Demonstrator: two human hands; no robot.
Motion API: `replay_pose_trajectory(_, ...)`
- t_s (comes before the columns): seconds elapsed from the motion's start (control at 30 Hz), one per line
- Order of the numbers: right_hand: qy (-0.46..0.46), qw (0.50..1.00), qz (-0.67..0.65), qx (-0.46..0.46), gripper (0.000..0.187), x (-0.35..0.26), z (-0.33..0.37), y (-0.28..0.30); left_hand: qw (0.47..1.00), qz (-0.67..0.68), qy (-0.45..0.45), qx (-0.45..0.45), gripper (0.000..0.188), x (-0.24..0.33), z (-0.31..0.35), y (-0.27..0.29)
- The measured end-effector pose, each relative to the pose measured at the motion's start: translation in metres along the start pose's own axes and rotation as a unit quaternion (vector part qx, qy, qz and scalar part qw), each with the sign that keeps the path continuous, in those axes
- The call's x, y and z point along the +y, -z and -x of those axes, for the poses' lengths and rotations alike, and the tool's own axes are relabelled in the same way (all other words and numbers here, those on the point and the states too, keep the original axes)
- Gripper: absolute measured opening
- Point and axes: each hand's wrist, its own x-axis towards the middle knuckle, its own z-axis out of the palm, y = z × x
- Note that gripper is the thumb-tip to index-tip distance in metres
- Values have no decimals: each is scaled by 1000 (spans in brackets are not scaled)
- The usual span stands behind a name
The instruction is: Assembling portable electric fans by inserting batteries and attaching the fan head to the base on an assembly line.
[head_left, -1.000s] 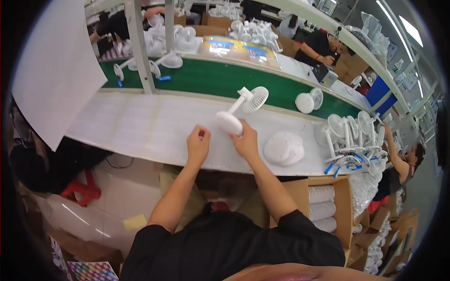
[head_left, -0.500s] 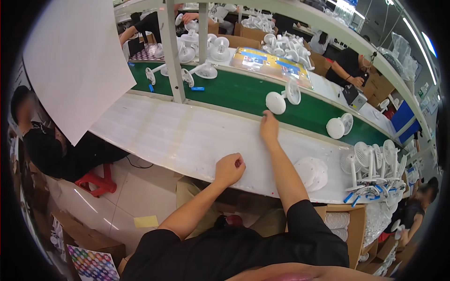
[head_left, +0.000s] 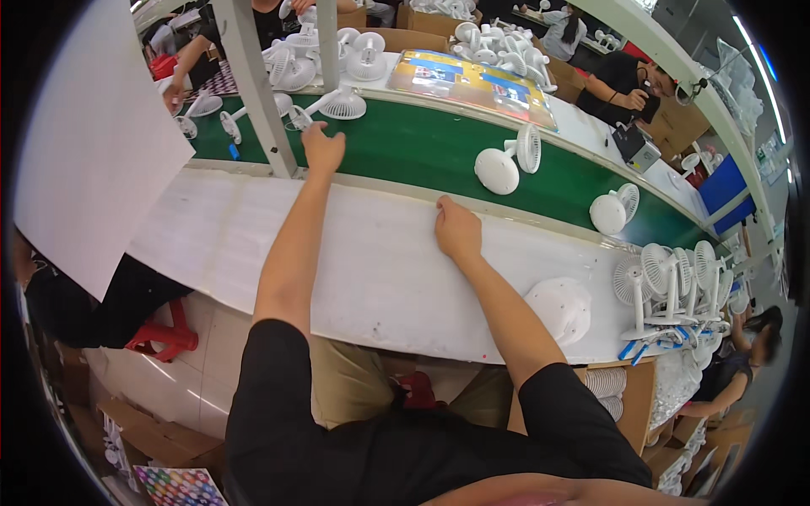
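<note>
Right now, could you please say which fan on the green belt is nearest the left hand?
The white fan just beyond the left hand, head to the right; the other fans on the green belt lie farther away.

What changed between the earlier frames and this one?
The right hand let go of the fan it held, which now sits on the green belt, and drew back. The left hand moved forward and left, up to another fan on the belt; whether it touches is unclear. The white discs and the cluster of fans at right stayed put.
</note>
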Motion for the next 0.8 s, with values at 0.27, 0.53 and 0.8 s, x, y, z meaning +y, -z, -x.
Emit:
replay_pose_trajectory(0.27, -10, 999, -23, 25, 15, 22, -7, -16, 994, 32, 32, -97, 33, 60, 16, -12)
replay_pose_trajectory(0.53, -3, 1000, -20, 5, 16, 12, -9, -9, 960, 43, -66, -270, 24, 37, 10, -17)
replay_pose_trajectory(0.8, -5, 999, -32, 22, 15, 19, 6, -16, 970, -53, -139, -194, 20, 78, 58, -29)
